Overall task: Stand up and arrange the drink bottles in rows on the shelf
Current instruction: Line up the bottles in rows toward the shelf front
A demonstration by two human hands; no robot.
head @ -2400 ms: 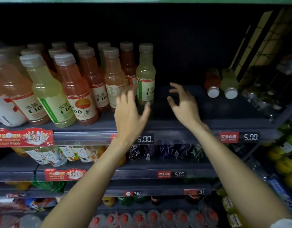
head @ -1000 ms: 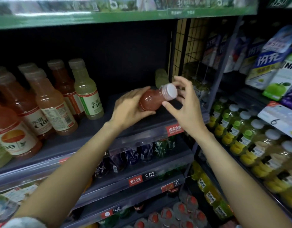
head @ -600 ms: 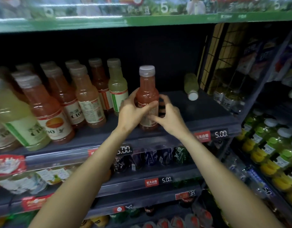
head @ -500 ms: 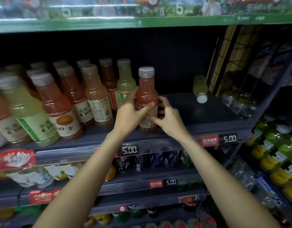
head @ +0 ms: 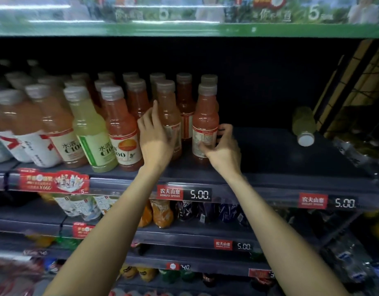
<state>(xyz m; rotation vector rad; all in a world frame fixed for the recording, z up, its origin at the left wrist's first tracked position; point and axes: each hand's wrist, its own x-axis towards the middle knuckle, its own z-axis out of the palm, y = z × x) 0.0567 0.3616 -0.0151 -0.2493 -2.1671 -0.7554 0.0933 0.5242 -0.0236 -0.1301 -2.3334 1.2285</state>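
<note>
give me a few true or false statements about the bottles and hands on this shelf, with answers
1. The right hand grips an upright red juice bottle with a grey cap. True.
2. The pale yellow-green bottle with a white cap at the right of the dark shelf stands upright. False: it lies on its side, cap toward the camera.
3. The left hand is closed round a bottle's cap. False: its fingers are straight, against the side of an orange bottle.
4. The price tag below the hands reads 5.00. True.
5. The gripped bottle is lifted clear of the shelf. False: its base rests on it.
</note>
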